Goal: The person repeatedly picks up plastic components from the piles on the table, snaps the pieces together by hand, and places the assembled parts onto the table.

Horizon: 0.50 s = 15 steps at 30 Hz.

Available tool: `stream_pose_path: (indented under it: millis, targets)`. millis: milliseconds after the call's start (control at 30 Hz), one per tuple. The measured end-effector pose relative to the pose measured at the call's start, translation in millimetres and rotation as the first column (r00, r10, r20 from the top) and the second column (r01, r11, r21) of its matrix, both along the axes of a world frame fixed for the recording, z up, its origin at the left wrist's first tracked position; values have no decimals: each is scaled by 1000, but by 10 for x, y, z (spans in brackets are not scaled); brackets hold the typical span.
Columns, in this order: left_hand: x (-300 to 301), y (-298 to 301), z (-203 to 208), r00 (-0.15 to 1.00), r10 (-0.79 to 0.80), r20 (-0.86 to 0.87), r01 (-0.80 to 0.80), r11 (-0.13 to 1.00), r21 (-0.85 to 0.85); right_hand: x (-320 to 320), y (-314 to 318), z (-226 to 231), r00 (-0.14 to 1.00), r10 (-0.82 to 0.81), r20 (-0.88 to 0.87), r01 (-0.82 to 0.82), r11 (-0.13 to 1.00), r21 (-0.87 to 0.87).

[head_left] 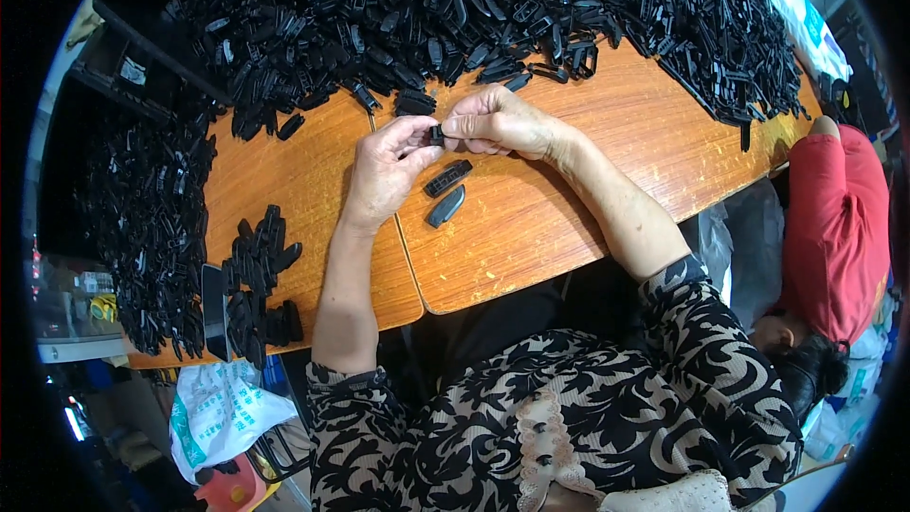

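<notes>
Between the fingertips of both hands is a small black plastic part, mostly covered by my fingers. My left hand pinches it from the left, thumb and fingers closed. From the right, my right hand grips it between thumb and forefinger. Just below them on the wooden table lie two loose pieces: a ribbed black plastic part and a smooth, curved black plastic part.
A large heap of black plastic parts covers the table's far side. Another pile lies along the left, with a smaller cluster and a phone-like slab nearby. A person in red is at the right.
</notes>
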<state>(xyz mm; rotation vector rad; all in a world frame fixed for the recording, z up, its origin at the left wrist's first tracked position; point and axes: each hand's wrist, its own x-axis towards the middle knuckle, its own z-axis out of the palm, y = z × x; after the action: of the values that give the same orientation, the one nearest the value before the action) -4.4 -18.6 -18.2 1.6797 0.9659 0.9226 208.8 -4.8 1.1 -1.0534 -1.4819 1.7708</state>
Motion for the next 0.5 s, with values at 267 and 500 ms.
stream_pose_path:
  millis: [267,500]
  targets:
    - [12,-17,15,1000,9,-10,-8,998,56,-15,-38,120,992,33,118,-35,999,11]
    - [10,-26,4,981,-37,191,43,999,-28,-159,-83,-10,939,-162,302,95,969,226]
